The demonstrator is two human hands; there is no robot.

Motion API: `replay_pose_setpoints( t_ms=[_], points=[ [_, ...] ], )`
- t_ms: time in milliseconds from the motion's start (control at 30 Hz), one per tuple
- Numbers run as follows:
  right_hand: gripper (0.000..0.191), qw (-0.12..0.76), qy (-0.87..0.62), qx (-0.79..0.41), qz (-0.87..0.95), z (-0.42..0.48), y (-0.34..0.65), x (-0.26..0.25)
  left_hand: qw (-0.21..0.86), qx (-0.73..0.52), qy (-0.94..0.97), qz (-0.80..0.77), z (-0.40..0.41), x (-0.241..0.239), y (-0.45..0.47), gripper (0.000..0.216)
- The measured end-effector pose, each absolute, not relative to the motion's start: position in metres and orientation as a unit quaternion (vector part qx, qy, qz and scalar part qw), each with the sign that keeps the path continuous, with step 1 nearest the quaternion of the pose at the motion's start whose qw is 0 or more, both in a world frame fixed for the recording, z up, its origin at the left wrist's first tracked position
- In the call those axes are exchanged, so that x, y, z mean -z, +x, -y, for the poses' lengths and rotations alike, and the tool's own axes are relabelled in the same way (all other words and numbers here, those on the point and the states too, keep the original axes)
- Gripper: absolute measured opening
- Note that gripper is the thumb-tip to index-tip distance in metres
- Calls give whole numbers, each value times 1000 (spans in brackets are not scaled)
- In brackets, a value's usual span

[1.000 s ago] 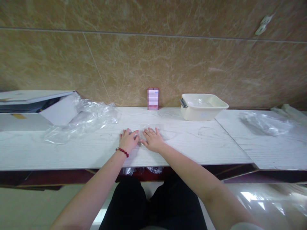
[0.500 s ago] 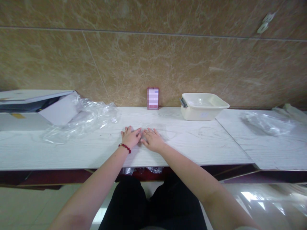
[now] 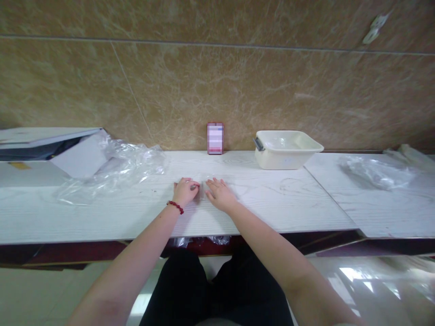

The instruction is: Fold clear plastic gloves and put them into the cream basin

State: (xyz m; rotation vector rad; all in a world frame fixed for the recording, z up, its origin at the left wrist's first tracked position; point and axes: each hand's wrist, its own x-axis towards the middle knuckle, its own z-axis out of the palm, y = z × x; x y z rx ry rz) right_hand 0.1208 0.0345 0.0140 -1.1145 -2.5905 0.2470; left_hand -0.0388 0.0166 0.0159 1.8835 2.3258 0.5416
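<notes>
My left hand, with a red bead bracelet on its wrist, rests on the white wood-grain table. Its thumb and forefinger are curled together in a pinch; what is between them is too faint to make out. Just to the right lies my right hand, palm down with fingers stretched out. A thin, clear piece of plastic shows faintly between the hands and partly under the right one. Its outline is hard to see against the white surface.
Against the wall leans a phone. A cream plastic tub with a grey handle stands right of it. To the left are an open white box and crumpled clear plastic wrap. More clear plastic lies far right.
The fingers of my left hand have gone from spread out to curled in a pinch. My right hand has slid slightly right, widening the gap between the hands.
</notes>
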Motion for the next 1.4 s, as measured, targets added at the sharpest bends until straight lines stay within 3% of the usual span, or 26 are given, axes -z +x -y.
replay_pose_setpoints(
  t_ms=[167, 300, 467, 700, 867, 967, 1100, 1400],
  points=[
    [43, 176, -416, -114, 885, -41, 123, -12, 55, -177, 595, -782, -25, -19, -32, 35],
    [40, 220, -458, -119, 853, -47, 130, -12, 20, -188, 612, -768, -27, -21, -25, 30],
    [44, 265, -577, -112, 764, -59, 152, -20, 147, -222, 579, -771, -27, -26, -22, 30],
    [48, 232, -632, -176, 719, -68, 164, -21, 185, -257, 522, -792, -33, -30, -28, 27],
    [41, 359, -605, -279, 654, -72, 161, -15, 193, -294, 494, -795, -38, -23, -28, 18],
    [37, 397, -590, -314, 629, -73, 161, -13, 195, -325, 480, -792, -41, -14, -31, 23],
    [36, 398, -588, -320, 627, -73, 161, -11, 206, -361, 478, -774, -43, -3, -35, 34],
    [36, 369, -597, -304, 645, -73, 161, -12, 207, -381, 555, -710, -40, 3, -32, 25]
  ],
)
